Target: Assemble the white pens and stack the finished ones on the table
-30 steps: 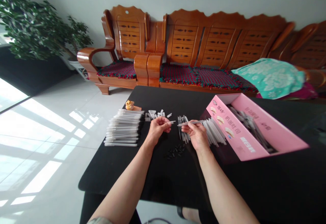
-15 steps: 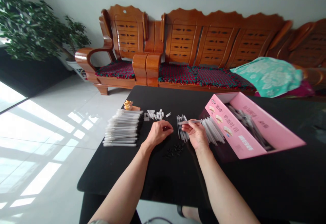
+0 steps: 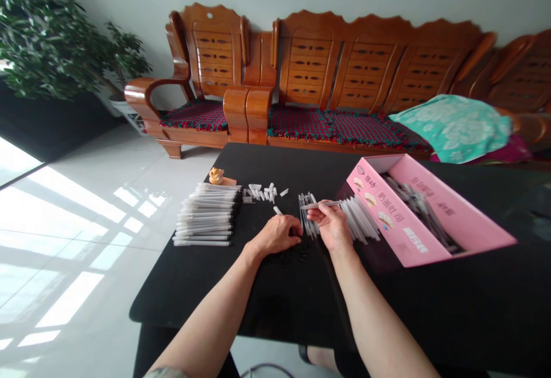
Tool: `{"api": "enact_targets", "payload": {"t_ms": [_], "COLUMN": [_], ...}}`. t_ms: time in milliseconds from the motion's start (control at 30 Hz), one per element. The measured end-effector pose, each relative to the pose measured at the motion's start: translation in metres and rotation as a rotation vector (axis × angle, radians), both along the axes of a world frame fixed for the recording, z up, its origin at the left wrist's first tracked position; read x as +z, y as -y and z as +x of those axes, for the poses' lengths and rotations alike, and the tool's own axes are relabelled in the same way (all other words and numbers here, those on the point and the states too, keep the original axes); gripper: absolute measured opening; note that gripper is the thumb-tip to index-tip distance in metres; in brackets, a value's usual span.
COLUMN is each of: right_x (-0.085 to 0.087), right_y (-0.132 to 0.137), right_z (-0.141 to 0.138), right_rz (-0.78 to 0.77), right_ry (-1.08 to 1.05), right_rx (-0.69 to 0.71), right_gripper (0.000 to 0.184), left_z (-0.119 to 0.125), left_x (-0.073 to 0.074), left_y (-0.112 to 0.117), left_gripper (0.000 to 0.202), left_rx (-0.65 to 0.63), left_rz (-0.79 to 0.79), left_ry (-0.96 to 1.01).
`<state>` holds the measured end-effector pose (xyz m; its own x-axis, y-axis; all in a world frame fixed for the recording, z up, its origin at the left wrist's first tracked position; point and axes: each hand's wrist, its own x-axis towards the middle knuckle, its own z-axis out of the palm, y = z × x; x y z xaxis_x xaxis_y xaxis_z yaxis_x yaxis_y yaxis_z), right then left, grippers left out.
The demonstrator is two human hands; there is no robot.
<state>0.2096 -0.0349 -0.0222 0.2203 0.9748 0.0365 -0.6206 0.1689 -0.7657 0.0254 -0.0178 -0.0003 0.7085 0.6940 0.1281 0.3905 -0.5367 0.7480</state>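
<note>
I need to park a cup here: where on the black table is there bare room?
Bare: the near-left corner, this side of the pen stack; the table behind the caps; the wide stretch in front of the pink box. Crowded: between stack and box, around the left hand and right hand.

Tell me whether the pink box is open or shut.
Open: the pink box has no lid on it, and thin grey sticks lie loose inside.

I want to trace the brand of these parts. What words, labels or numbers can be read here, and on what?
Pink box, outer side wall: white printed characters beside small pictures, too blurred to read.
Pink box, inner far wall: darker characters, too blurred to read.
No other text shows anywhere.
</note>
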Motion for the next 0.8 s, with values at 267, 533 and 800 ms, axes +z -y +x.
{"api": "enact_targets", "payload": {"t_ms": [267,533,800], "right_x": [0.003,0.007,0.008], "right_y": [0.000,0.003,0.004], "right_z": [0.000,-0.005,-0.007], "right_rz": [-0.007,-0.008,-0.004], "right_ry": [0.005,0.062,0.103], "right_rx": [-0.005,0.005,0.029], "right_gripper": [0.018,0.017,0.018], "left_z": [-0.002,-0.007,-0.004], "left_x": [-0.005,-0.008,-0.006], "left_y": [-0.006,-0.017,-0.014], "left_gripper": [0.014,0.033,0.036], "left_rx": [0.164,0.296,0.257], "left_rz": [-0.227,-0.661,-0.721], "left_ry": [0.268,0.754,0.772]}}
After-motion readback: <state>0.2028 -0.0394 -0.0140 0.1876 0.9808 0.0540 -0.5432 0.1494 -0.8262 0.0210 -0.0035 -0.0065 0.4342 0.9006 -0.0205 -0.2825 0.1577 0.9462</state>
